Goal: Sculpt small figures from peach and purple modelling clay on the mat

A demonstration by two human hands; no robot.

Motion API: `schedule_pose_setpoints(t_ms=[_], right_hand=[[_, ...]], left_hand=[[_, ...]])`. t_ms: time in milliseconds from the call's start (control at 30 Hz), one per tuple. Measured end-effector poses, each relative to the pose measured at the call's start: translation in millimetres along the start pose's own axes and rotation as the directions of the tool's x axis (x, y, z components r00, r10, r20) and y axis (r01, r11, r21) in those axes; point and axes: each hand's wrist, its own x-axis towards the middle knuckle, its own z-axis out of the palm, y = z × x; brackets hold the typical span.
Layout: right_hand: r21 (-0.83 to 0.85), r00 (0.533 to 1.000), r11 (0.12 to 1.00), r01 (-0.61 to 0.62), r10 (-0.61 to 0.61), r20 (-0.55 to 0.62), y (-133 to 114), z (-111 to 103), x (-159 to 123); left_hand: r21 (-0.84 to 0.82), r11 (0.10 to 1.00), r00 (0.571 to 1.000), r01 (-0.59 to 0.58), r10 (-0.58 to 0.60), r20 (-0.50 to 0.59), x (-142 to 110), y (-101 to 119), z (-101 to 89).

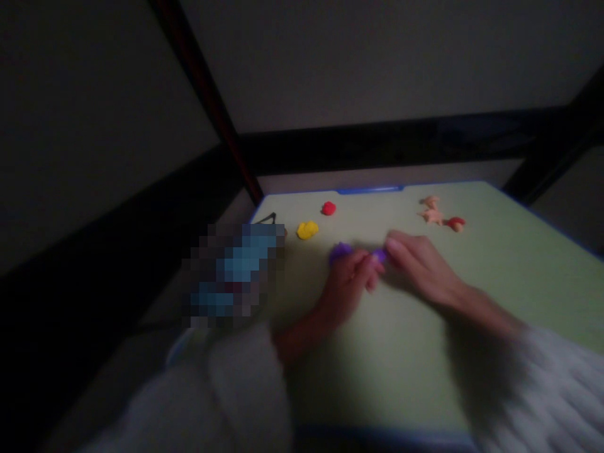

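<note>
My left hand [345, 283] and my right hand [419, 264] meet above the middle of the table. Between their fingertips is a small piece of purple modelling clay [379, 255], pinched from both sides. A larger lump of purple clay [340, 251] shows just behind my left hand, partly covered by it; whether the hand touches it I cannot tell. Farther back on the left lie a lump of yellow clay [307, 230] and a smaller lump of red clay [329, 208]. The picture is dim and blurred, so fine finger detail is lost.
The pale table [377, 365] has a blue rim. Several small peach-coloured shaped pieces [432, 216] lie at the back right, beside a red and peach piece [456, 223]. A pixelated blue area [245, 258] covers something at the left edge. A dark-framed wall stands behind.
</note>
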Motion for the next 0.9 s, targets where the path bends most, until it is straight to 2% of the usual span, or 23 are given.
schedule_pose_setpoints(t_ms=[167,300,367,567,667,767,900], right_hand=[[0.006,0.991,0.998,0.060,-0.060,0.119,0,1,0],[-0.105,0.991,0.989,0.101,-0.091,0.101,1,2,-3],[-0.098,0.991,0.990,0.099,-0.088,0.103,0,3,-3],[0.089,0.985,0.995,0.042,-0.056,0.165,-6,6,-1],[0.235,0.987,0.972,0.011,-0.048,0.153,-7,8,-2],[0.360,0.986,0.930,-0.072,0.013,0.166,-7,11,-3],[0.451,0.978,0.881,-0.141,0.054,0.200,-6,14,-3]], left_hand=[[0.037,0.999,1.000,-0.019,0.020,-0.002,0,4,0.0],[0.068,0.997,1.000,-0.027,0.027,0.008,-1,3,0.2],[0.062,0.998,1.000,-0.024,0.025,-0.004,-1,1,-0.1],[0.078,0.997,0.997,-0.009,0.015,-0.080,-1,-4,-2.0],[0.157,0.987,0.995,-0.032,0.046,-0.086,-2,-2,-2.3],[0.264,0.963,0.990,-0.055,0.087,-0.113,-2,2,-1.9],[0.358,0.932,0.985,-0.053,0.109,-0.136,-4,6,-1.4]])
